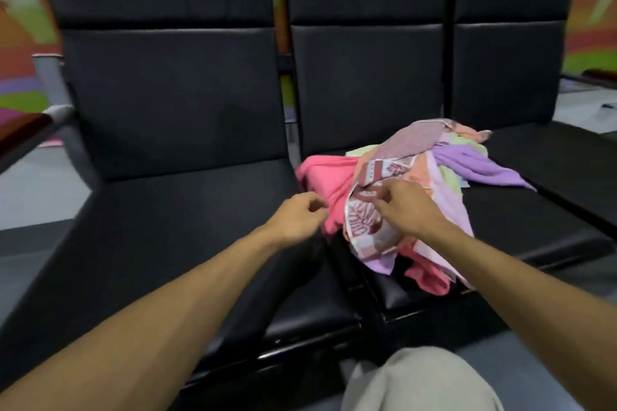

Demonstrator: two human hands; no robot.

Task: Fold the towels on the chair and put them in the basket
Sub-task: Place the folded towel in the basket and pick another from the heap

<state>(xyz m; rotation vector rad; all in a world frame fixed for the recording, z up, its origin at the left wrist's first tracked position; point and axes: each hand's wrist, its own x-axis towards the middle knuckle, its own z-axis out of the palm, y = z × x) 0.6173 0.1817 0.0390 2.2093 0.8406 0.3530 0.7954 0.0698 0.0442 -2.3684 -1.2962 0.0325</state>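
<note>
On the left seat (167, 227) of a row of black chairs, a person's bare left arm reaches across the cushion's right edge. The left hand (298, 213) has its fingers curled in, with the fingertips (324, 207) at the left edge of a pink towel (320, 183). Whether they have caught the cloth cannot be told.

Just right of it, a maroon-and-white patterned towel (364, 227) lies over the pink one near the front edge of the middle seat (521, 220). The right hand (405, 207) rests on top of it, thumb and forefinger drawn together in a pinch on a fold of its fabric and the other fingers bent.

Both towels belong to an unfolded pile of towels (430, 163) heaped on the middle seat from its back to its front edge, where pink and lilac cloth hangs over. A purple towel (477, 167) trails from the pile toward the seat's right edge. A knee in beige trousers (424, 380) shows at the bottom.
</note>
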